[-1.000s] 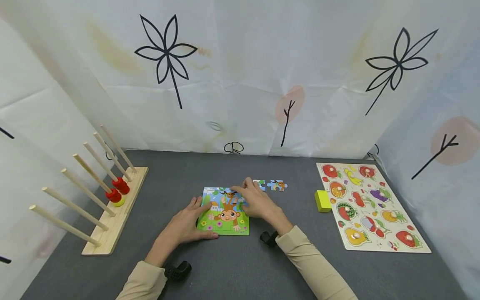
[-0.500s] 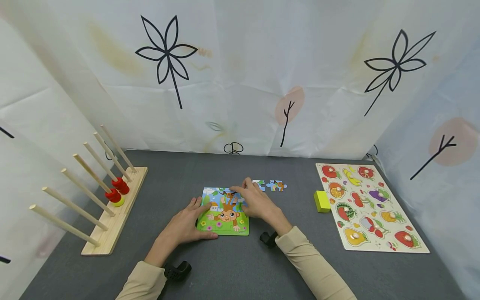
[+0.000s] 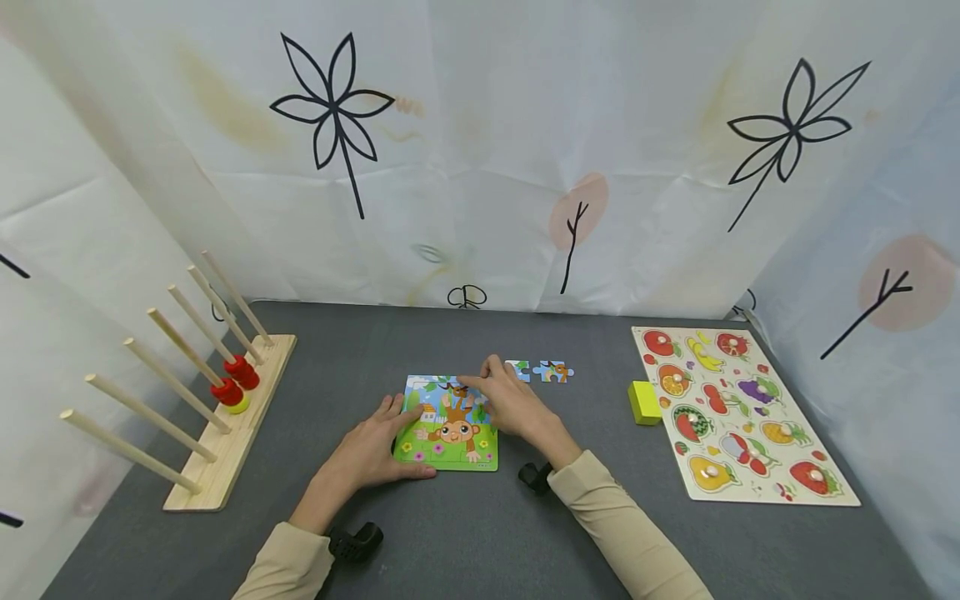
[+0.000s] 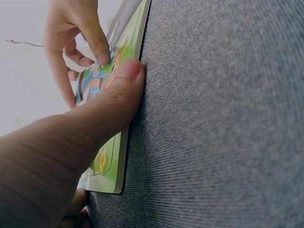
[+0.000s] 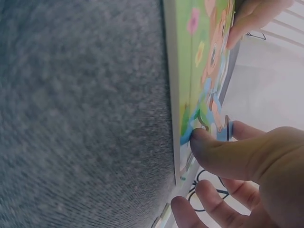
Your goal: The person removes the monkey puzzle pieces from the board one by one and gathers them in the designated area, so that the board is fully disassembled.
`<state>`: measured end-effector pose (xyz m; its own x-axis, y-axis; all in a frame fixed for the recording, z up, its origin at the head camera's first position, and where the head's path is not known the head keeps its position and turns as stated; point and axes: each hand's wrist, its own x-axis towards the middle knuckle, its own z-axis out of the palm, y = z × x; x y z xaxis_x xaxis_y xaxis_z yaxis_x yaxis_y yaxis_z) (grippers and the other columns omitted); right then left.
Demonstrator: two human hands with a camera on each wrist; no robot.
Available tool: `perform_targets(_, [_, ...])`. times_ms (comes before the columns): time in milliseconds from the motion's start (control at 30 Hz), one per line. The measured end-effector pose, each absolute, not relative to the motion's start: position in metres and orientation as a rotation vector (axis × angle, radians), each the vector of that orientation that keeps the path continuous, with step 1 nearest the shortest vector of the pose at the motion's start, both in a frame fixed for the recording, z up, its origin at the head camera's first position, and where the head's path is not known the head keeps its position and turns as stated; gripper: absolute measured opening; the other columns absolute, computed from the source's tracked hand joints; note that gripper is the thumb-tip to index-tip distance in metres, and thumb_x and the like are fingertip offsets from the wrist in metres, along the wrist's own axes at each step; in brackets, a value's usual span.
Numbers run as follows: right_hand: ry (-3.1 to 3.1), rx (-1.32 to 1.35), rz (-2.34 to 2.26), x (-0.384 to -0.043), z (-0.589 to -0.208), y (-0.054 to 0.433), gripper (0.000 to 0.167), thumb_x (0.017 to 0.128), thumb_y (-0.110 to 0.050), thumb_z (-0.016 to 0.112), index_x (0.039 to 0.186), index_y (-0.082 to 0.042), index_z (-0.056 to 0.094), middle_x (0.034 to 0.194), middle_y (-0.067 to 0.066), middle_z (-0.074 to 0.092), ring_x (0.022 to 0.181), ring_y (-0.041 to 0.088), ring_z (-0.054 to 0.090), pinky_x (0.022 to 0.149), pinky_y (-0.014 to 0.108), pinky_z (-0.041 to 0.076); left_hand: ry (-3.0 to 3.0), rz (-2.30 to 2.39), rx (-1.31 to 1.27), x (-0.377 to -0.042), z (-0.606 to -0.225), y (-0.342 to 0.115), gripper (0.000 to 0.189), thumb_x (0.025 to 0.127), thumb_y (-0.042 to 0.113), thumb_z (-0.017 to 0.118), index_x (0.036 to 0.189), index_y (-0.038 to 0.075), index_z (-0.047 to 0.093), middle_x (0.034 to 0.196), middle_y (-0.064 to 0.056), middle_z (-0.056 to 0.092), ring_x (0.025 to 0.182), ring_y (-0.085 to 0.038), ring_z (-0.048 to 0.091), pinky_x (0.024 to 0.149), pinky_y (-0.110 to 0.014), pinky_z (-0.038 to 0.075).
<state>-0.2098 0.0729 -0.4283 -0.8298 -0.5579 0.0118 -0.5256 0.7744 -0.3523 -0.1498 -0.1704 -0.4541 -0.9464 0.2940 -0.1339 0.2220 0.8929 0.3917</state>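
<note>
A monkey jigsaw puzzle in a thin tray lies at the middle of the table. The left hand holds its lower left corner, thumb along the near edge and fingers at the left side. Over the upper right part, the right hand pinches a puzzle piece between thumb and index finger. That piece stands tilted against the picture in the right wrist view; whether it is seated cannot be told. Just beyond the right hand lie two loose pieces, one fully seen and one partly hidden.
On the left stands a wooden peg rack with red and yellow rings. A fruit puzzle board lies at the right, with a yellow block by its left edge. A patterned white curtain closes the back.
The right hand has shifted very slightly left at the puzzle's upper right part. The left hand and the puzzle have stayed in place.
</note>
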Motion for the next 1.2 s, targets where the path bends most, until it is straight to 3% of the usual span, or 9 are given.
perform_targets(333, [2.892,-0.937,-0.576,-0.211,-0.430,0.081,0.053,0.097,0.001,0.066,0.146,-0.016,0.058,0.117,0.013,0.049,0.091,0.022,0.042,0.061,0.027,0.038,2.870,0.570,0.407,-0.151,-0.455,-0.170,0.102,0.074,0.065,0.083,0.154,0.012,0.048,0.164,-0.031,0.028,0.151,-0.051,0.031,0.104,-0.071,0.043])
perform_targets(567, [2.910,-0.909,-0.572,-0.215,-0.424,0.095,0.052,0.096,-0.012,0.071,0.146,-0.018,0.058,0.117,0.013,0.053,0.088,0.022,0.042,0.066,0.031,0.038,2.865,0.558,0.394,-0.150,-0.455,-0.169,0.103,0.074,0.065,0.083,0.154,0.013,0.047,0.164,-0.031,0.028,0.152,-0.050,0.030,0.105,-0.070,0.043])
perform_targets(967, [2.879,-0.752,-0.483,-0.232,-0.410,0.146,0.056,0.095,-0.009,0.073,0.148,-0.017,0.057,0.118,0.013,0.056,0.095,0.024,0.046,0.072,0.036,0.045,2.869,0.567,0.412,-0.150,-0.455,-0.170,0.102,0.074,0.064,0.084,0.154,0.012,0.048,0.164,-0.031,0.028,0.152,-0.050,0.030,0.105,-0.070,0.043])
perform_targets(1200, [2.876,-0.628,-0.379,-0.243,-0.406,0.181,0.053,0.096,-0.003,0.068,0.147,-0.015,0.057,0.124,0.018,0.055,0.106,0.032,0.049,0.075,0.044,0.051,2.869,0.562,0.414,-0.150,-0.455,-0.171,0.102,0.074,0.064,0.084,0.154,0.012,0.048,0.164,-0.031,0.029,0.152,-0.050,0.030,0.104,-0.070,0.044])
